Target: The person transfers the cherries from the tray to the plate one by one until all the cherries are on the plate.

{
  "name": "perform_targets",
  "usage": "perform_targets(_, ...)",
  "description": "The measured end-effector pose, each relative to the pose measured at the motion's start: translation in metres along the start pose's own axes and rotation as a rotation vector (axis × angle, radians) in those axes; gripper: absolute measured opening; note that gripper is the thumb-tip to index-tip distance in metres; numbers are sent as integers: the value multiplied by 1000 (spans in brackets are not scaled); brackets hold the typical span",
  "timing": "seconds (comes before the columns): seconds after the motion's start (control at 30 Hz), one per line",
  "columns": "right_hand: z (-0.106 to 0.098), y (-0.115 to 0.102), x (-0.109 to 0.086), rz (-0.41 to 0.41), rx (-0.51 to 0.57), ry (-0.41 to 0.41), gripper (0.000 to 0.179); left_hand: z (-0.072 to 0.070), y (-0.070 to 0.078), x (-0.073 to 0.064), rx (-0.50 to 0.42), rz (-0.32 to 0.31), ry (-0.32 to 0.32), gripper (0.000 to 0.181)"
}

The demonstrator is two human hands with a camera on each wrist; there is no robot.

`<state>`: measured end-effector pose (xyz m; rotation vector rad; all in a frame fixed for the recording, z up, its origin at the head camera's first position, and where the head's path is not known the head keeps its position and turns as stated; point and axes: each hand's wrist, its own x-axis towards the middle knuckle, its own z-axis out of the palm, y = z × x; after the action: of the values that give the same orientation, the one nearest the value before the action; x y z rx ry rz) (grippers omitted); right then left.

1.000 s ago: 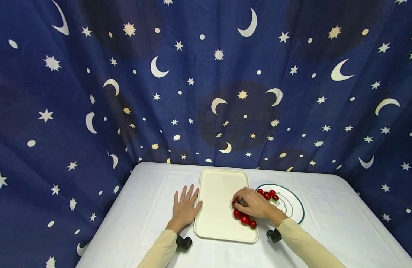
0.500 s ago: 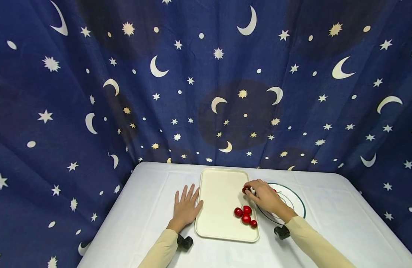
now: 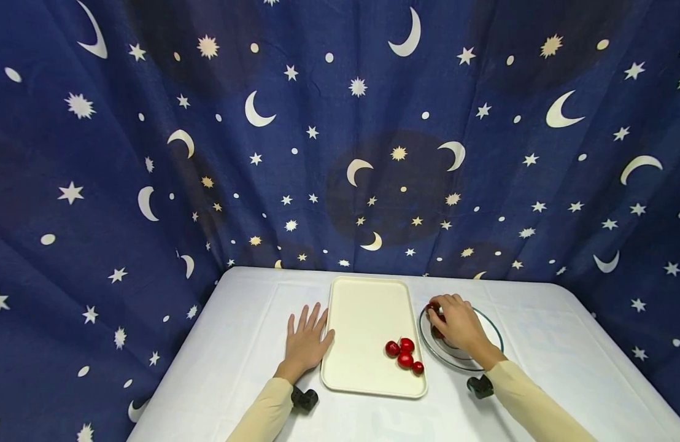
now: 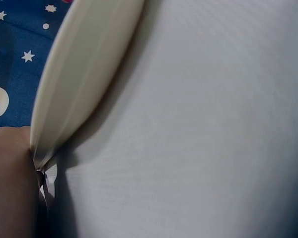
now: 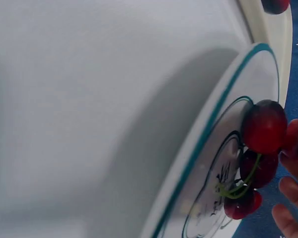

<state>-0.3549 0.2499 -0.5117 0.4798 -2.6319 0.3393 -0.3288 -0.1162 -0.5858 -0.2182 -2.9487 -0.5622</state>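
Note:
My left hand lies flat on the table with its fingers spread, the thumb at the left edge of the cream tray. In the left wrist view, only part of the hand shows beside the tray's side. My right hand is over the white plate with a green rim, pinching a shiny red cherry at its fingertips. Close against it on the plate sit more cherries, with green stems. Several red cherries lie at the tray's lower right.
A white cloth covers the table. Behind it hangs a dark blue curtain with moons and stars. The plate stands just right of the tray. A black wrist camera is worn on the right wrist.
My right hand has moved from over the tray rightward to over the plate, carrying a cherry. The cherries left on the tray are uncovered now. The left hand stays where it was.

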Motion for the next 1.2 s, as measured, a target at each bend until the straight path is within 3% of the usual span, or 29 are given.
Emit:
perform_targets(0.77, 6, -1, -5, -46, -53, -52, 26, -1, 2, -1, 1, 2, 7, 63)
perform_targets(1.0, 6, -6, -3, -43, -5, -39, 21, -3, 2, -2, -5, 2, 17, 62)
perform_targets(1.2, 12, -13, -1, -118, 41, 3, 13, -4, 3, -2, -12, 1, 9, 62)
